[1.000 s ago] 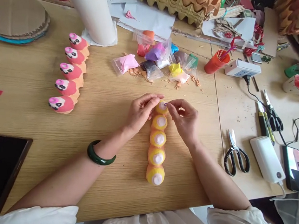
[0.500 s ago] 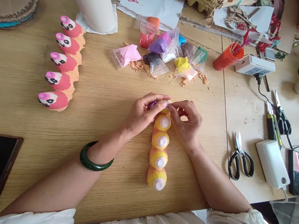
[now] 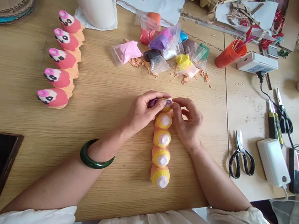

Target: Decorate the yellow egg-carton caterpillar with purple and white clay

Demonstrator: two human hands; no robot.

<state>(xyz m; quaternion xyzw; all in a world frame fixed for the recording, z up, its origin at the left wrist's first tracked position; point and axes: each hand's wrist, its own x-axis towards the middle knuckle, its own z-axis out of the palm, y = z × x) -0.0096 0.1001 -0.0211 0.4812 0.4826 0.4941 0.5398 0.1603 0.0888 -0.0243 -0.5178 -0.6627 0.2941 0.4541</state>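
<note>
Two hands meet at the far end of the yellow cup row (image 3: pixel 161 149), lying mid-worktop (image 3: pixel 105 95). The left hand (image 3: pixel 144 110) curls its fingers round a purple clay lump (image 3: pixel 152 102). The right hand (image 3: pixel 189 122) pinches its fingers closed on a purple dot (image 3: pixel 168 102). A second ago that dot was only held at the far cup; now it sits pressed on it, likely stuck.

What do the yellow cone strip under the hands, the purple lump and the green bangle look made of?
Yellow cone strip: likely painted egg-carton pulp, matte, scalloped orange edge; white tips look like soft clay. Purple lump in the left hand: probably modelling clay, dull and pinched. Green bangle: glossy, jade or glass, unclear which.
</note>
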